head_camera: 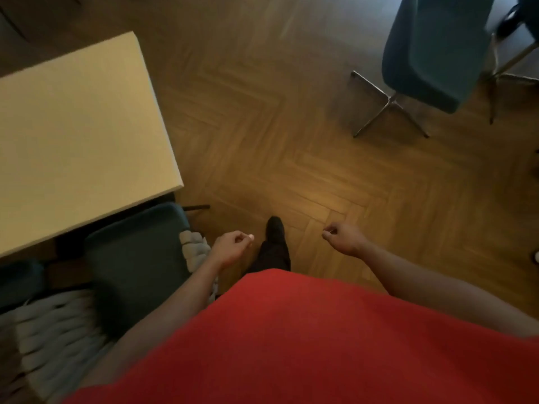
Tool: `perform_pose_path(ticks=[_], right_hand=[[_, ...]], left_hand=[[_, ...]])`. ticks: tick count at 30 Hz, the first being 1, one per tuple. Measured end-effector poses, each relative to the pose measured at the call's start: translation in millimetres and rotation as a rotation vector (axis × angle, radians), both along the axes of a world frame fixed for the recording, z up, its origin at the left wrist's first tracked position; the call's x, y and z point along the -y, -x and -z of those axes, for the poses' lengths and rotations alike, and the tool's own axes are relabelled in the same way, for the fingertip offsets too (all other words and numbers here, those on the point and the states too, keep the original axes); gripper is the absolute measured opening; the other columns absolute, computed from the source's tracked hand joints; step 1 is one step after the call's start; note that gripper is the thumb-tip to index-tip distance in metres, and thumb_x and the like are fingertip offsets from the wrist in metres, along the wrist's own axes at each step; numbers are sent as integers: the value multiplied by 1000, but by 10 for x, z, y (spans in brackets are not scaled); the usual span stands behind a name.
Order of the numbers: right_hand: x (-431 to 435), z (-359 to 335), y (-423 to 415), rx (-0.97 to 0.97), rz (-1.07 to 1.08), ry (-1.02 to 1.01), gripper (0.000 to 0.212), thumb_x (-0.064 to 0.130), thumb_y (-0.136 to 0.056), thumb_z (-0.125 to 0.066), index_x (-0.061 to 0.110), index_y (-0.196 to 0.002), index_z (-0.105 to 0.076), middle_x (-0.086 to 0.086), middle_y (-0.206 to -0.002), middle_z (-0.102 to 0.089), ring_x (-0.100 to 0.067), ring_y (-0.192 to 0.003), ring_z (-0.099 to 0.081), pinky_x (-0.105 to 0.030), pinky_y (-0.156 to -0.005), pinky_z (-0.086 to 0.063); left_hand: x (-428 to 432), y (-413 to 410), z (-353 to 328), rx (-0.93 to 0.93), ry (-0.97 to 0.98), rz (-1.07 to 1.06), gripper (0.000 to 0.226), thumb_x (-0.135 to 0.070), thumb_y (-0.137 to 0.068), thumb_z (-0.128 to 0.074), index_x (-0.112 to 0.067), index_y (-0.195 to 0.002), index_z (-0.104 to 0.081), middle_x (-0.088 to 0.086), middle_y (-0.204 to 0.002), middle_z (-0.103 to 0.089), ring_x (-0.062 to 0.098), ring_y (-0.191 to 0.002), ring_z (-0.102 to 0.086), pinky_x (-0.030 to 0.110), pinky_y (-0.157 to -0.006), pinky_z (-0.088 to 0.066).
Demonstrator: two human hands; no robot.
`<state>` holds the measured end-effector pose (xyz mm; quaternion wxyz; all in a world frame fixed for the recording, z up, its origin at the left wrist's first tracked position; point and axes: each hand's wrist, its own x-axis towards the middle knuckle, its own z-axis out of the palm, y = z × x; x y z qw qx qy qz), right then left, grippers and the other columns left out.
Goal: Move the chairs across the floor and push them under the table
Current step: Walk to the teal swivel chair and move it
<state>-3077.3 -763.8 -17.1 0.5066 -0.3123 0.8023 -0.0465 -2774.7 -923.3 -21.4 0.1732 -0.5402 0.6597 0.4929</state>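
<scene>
A pale rectangular table (75, 135) fills the left side of the head view. A teal chair (134, 258) stands at its near edge, its seat partly under the tabletop, with a pale knitted cushion (192, 246) on it. Another teal chair (431, 51) on a metal star base (390, 103) stands apart on the floor at the upper right. My left hand (233, 246) hangs loosely curled just right of the near chair, holding nothing. My right hand (341, 237) hangs loosely curled over the bare floor, also holding nothing.
Herringbone wood floor (291, 147) spreads between the table and the far chair. Part of a third chair base (507, 68) shows at the right edge. More knitted fabric (49, 339) lies at the lower left. My dark shoe (275, 228) points forward.
</scene>
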Motion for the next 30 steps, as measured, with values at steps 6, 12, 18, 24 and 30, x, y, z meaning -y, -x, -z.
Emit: perform_pose_path(ticks=[6, 12, 18, 24, 30], right_hand=[[646, -113, 836, -71, 188, 24, 36, 35, -108, -57, 11, -132, -69, -9, -133, -70, -26, -121, -65, -34, -96, -52], [1116, -72, 1476, -56, 495, 114, 33, 36, -108, -58, 13, -128, -71, -6, -126, -71, -23, -115, -66, -37, -96, -53], [1558, 117, 2194, -60, 672, 138, 33, 37, -105, -61, 15, -129, -69, -2, -124, -70, -22, -118, -66, -44, -104, -55], [2298, 156, 3238, -57, 737, 166, 38, 38, -106, -59, 15, -135, -67, -4, -129, -69, -22, -119, -65, -44, -103, -55], [3179, -62, 4147, -113, 727, 220, 32, 37, -105, -62, 19, -130, -69, 1, -122, -71, -19, -113, -67, -42, -98, -58]], left_hand=[[1224, 977, -123, -14, -23, 233, 31, -51, -105, -61, -24, -106, -77, -9, -101, -76, 9, -96, -70, 24, -76, -53], [2436, 2086, -173, -13, 62, 456, 36, -66, -97, -59, -33, -98, -75, -11, -98, -77, 9, -91, -74, 43, -88, -62], [3218, 3323, -259, -58, 143, 655, 48, -67, -95, -57, -25, -108, -76, -8, -102, -77, 13, -97, -73, 40, -92, -60], [3897, 4633, -438, -51, 190, 777, 35, -51, -104, -61, -21, -111, -77, -3, -101, -76, 17, -98, -70, 38, -92, -57], [4551, 5811, -737, -112, 221, 774, 32, -47, -105, -62, -20, -112, -76, -3, -100, -75, 14, -95, -69, 37, -90, -57]])
